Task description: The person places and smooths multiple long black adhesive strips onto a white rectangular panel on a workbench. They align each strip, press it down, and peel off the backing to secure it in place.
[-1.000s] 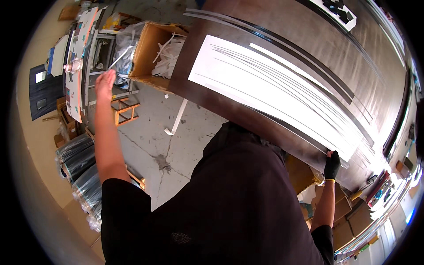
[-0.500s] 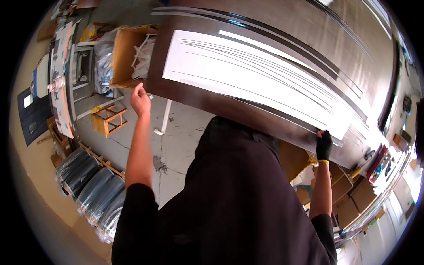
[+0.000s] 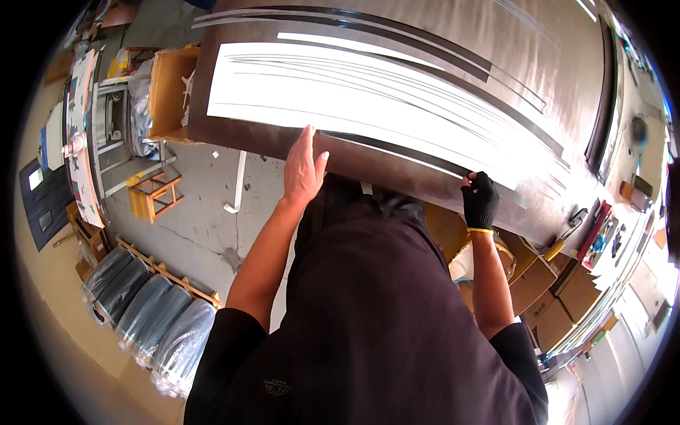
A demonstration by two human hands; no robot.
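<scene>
A long white sheet (image 3: 283, 88) lies on a dark brown table (image 3: 241, 134), with several thin dark lines or strips across it. Along the sheet's near edge runs a narrow black strip with a pale edge (image 3: 397, 150). My bare left hand (image 3: 304, 170) is open at the table's near edge, fingers stretched and thumb apart, beside the strip's left end. In a black fingerless glove with a yellow cuff, my right hand (image 3: 481, 200) pinches the strip's right end between thumb and finger. Further back lie long dark strips (image 3: 397, 39).
A cardboard box (image 3: 170, 95) stands off the table's left end, near a small wooden stool (image 3: 156, 195). Plastic-wrapped rolls (image 3: 149, 304) rest on the floor at lower left. A yellow-handled tool (image 3: 554, 249) and a red tray (image 3: 593, 234) sit at the right end.
My left hand has moved right, from beyond the table's left part to the black strip's left end. My right hand keeps its pinch on the strip. The whole view has shifted.
</scene>
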